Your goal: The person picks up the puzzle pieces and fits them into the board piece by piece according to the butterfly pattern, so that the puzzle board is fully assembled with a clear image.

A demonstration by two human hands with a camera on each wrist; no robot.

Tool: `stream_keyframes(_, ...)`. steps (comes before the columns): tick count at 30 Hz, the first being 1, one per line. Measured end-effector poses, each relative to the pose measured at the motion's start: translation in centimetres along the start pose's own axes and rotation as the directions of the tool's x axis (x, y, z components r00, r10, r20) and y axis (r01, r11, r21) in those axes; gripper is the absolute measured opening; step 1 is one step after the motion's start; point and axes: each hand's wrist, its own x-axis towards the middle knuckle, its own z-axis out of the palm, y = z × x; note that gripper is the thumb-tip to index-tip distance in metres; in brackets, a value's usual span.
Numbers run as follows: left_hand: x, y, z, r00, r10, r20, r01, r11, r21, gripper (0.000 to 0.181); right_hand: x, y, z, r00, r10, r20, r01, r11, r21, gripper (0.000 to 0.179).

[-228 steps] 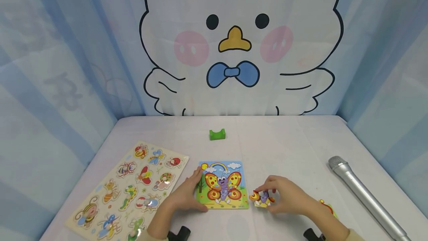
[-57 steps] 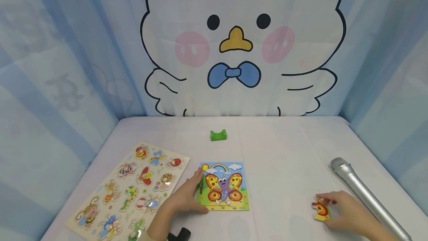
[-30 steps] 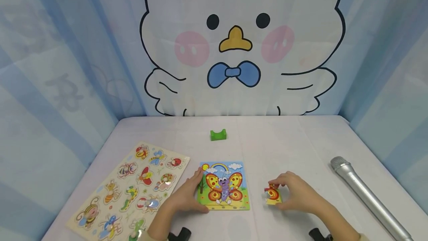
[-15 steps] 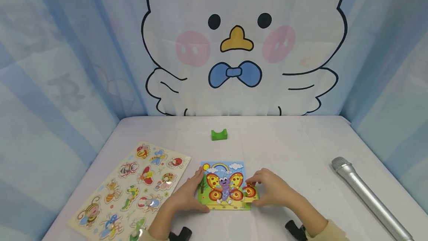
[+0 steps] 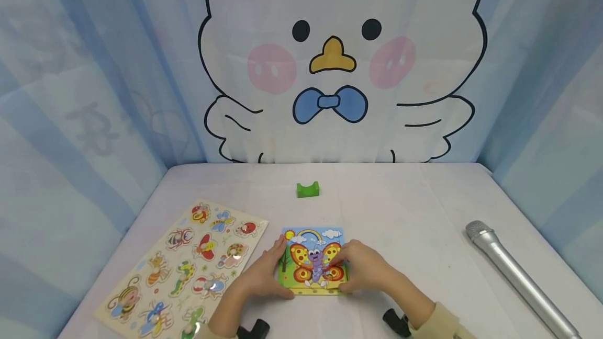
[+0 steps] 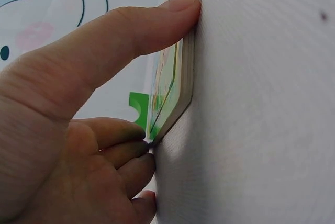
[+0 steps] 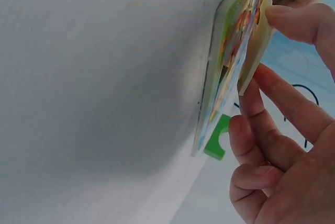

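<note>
A butterfly jigsaw puzzle board (image 5: 313, 235) lies flat on the table in the head view. My left hand (image 5: 259, 279) holds its left side, thumb (image 6: 180, 17) on the near edge and fingers by the far left corner. Over the board's lower right, my right hand (image 5: 369, 268) pinches a puzzle piece (image 7: 257, 46) between thumb and fingers. In the right wrist view this piece is tilted above the picture, its pale back towards the palm. From the head, the piece's red and yellow spiral (image 5: 335, 273) overlaps the butterfly's lower right wing.
A larger insect peg puzzle (image 5: 188, 271) lies slanted on the left. A small green notched block (image 5: 308, 190) stands behind the board. On the right rests a silver microphone (image 5: 518, 273). A printed curtain (image 5: 330, 135) hangs beyond the table.
My right hand picked up the spiral wing piece from the table at right and brought it leftward over the board. An earlier body piece left that hand. My left hand stayed in place.
</note>
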Motion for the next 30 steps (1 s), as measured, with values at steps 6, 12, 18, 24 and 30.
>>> stream_keyframes(6,0.0,0.1,0.0,1.000,0.011,-0.003,-0.011,1.000,-0.007,0.112,0.2,-0.3,0.3,0.999,0.037,0.002,-0.037,0.999,-0.020,0.038)
stream_keyframes(12,0.2,-0.1,0.0,1.000,0.015,0.001,-0.015,1.000,-0.004,0.112,0.3,-0.4,0.4,0.998,0.059,0.010,-0.059,0.998,-0.010,0.036)
stream_keyframes(18,0.2,-0.1,0.1,1.000,0.019,-0.005,-0.019,1.000,0.009,0.112,0.3,-0.5,0.4,0.999,0.041,0.028,-0.040,0.998,-0.043,0.034)
stream_keyframes(24,0.2,-0.1,0.1,1.000,0.013,-0.007,-0.013,1.000,0.010,0.112,0.0,-0.8,0.5,0.999,0.030,0.030,-0.028,0.997,-0.072,0.034)
stream_keyframes(30,0.1,-0.2,0.1,1.000,0.008,-0.009,-0.008,1.000,0.009,0.112,-0.4,-1.2,0.7,1.000,-0.012,0.025,0.015,0.993,-0.116,0.032)
